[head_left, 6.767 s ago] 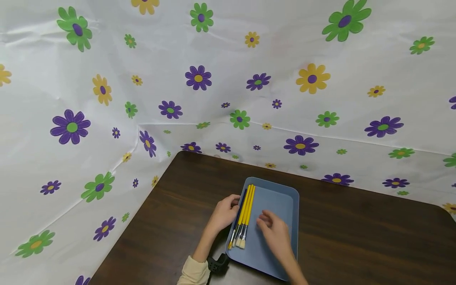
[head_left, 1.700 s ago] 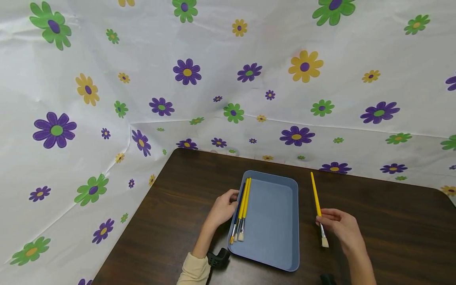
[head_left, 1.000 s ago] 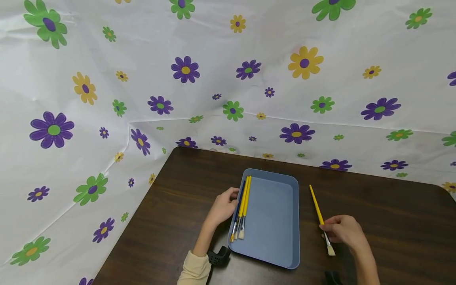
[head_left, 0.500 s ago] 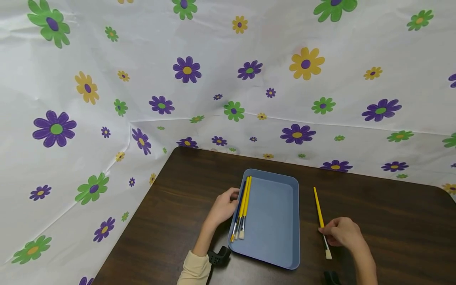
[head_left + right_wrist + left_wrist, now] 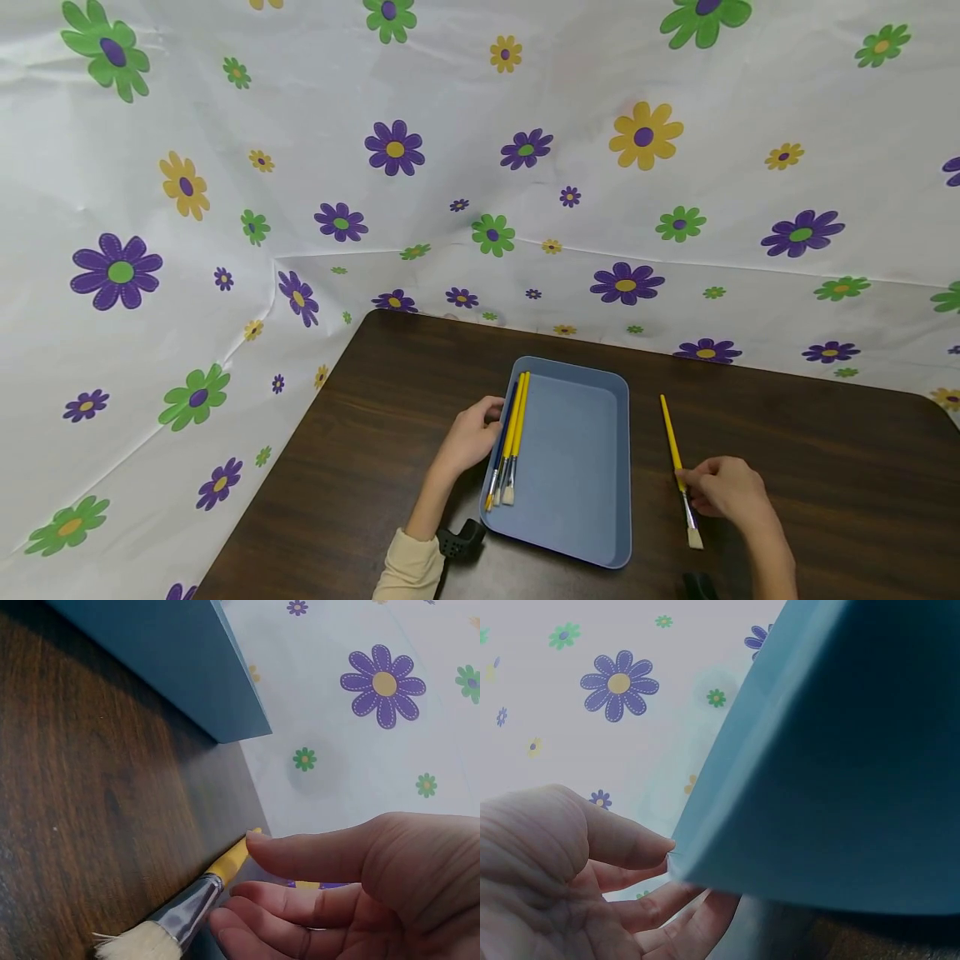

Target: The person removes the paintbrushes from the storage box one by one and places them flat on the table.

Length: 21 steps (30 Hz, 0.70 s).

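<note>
Two holds: grips tray [image 5: 577,450] with left hand [image 5: 468,437], pinches brush handle [image 5: 671,433] with right hand [image 5: 727,490]; best laid down flat (bristles [image 5: 695,540] unbent), then released gently.

Shiny metal ferrule [image 5: 186,909], smooth tray [image 5: 576,467], perhaps plastic, wood-grain tabletop [image 5: 382,400]

In the left wrist view the tray [image 5: 840,795], cropped, hides its brushes [image 5: 519,425]; the right wrist view's edge cuts the bristles [image 5: 141,945]
</note>
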Available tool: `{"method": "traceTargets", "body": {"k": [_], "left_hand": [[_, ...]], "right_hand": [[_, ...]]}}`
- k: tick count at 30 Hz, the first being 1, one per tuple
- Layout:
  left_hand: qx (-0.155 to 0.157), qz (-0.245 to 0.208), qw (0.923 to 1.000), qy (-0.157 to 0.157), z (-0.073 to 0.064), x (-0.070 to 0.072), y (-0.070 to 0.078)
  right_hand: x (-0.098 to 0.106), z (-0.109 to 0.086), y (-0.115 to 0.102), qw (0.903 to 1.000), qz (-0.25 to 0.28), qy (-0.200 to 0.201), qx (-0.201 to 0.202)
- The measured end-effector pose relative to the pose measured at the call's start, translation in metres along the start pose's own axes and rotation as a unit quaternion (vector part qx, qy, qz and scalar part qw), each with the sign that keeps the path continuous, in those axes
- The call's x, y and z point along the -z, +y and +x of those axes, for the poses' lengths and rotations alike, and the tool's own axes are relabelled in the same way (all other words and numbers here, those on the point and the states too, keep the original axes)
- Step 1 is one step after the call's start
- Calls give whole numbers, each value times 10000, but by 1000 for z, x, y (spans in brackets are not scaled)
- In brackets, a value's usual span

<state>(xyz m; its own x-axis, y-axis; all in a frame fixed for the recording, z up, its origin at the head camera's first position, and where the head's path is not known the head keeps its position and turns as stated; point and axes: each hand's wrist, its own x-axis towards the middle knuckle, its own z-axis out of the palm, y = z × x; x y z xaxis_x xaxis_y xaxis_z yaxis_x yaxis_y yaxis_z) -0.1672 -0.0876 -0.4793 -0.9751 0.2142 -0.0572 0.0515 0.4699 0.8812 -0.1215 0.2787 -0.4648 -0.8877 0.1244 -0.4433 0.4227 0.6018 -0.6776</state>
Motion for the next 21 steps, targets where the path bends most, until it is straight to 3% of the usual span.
{"method": "traceTargets", "body": {"k": [7, 14, 21], "left_hand": [[-39, 12, 10000, 6, 0, 0, 0], [62, 11, 10000, -6, 0, 0, 0], [30, -26, 10000, -7, 0, 0, 0]], "right_hand": [[3, 0, -1, 9999, 45, 122, -80], [7, -4, -1, 9992, -34, 308, 262], [10, -7, -2, 9978, -122, 548, 342]]}}
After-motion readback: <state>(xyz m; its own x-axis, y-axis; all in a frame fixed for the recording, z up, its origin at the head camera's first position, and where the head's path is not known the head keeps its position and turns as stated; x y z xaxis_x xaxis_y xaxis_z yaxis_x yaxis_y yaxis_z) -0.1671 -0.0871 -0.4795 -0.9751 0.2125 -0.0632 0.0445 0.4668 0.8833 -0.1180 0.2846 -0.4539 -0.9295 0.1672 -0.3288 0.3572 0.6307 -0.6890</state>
